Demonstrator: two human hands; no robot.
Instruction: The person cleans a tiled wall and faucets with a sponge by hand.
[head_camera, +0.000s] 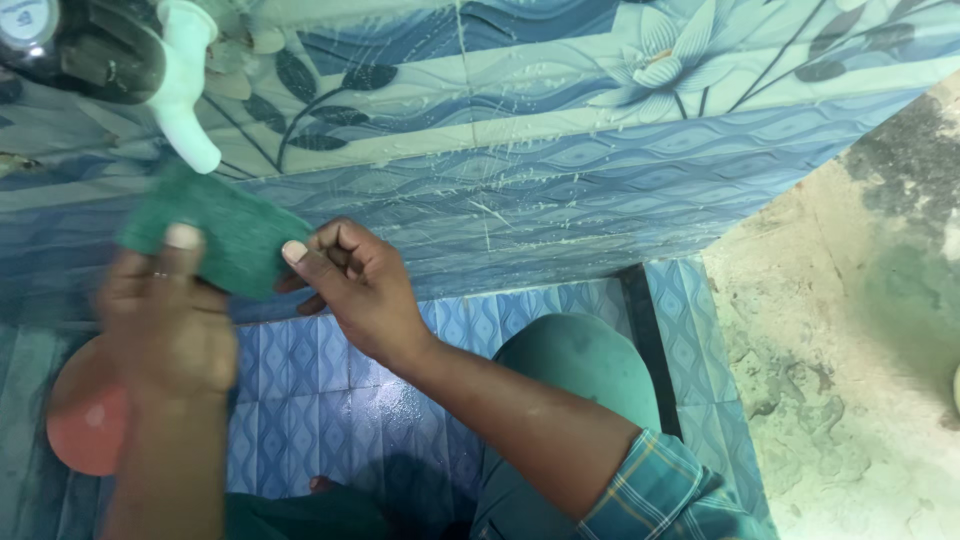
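Here both hands pinch a green scrub pad (225, 235): left hand (165, 320) clamps its left edge, thumb on top, right hand (355, 285) nips its right edge. Just above the pad, a white tap (185, 85) juts from the blue tiled wall (560, 150). Below the left hand, a pink round object (85, 425), blurred.

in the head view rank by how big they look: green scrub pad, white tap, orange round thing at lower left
1. green scrub pad
2. orange round thing, partly hidden by the left arm, so unsure against the pad
3. white tap
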